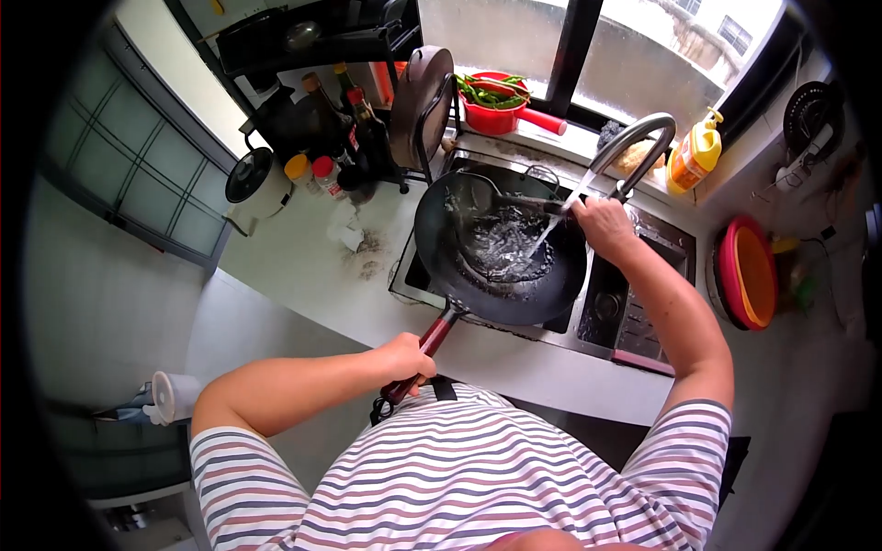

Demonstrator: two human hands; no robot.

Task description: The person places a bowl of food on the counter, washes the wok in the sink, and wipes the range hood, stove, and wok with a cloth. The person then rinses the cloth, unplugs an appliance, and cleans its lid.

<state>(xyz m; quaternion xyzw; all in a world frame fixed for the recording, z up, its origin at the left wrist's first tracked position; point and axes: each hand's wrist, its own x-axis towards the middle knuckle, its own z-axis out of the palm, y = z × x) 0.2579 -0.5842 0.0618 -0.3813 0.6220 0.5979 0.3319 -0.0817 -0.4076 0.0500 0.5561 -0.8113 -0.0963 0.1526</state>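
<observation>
A black wok (436, 243) with water in it sits over the sink, tilted slightly. My left hand (404, 358) is wrapped round its dark red handle (439, 332). My right hand (604, 225) is closed on the handle end of a dark ladle (475, 195), whose round head lies inside the wok by its far left side. From the curved metal faucet (634, 138), just above my right hand, a stream of water (549, 230) runs into the wok and stirs up the surface. The hand hides the handle's end.
A red colander (494, 118) with green peppers stands on the windowsill, a yellow pump bottle (695, 154) to its right. Sauce bottles (367, 133) and jars fill the left corner beside a rack. Red and orange basins (751, 275) lean at the right. A lid (249, 174) hangs left.
</observation>
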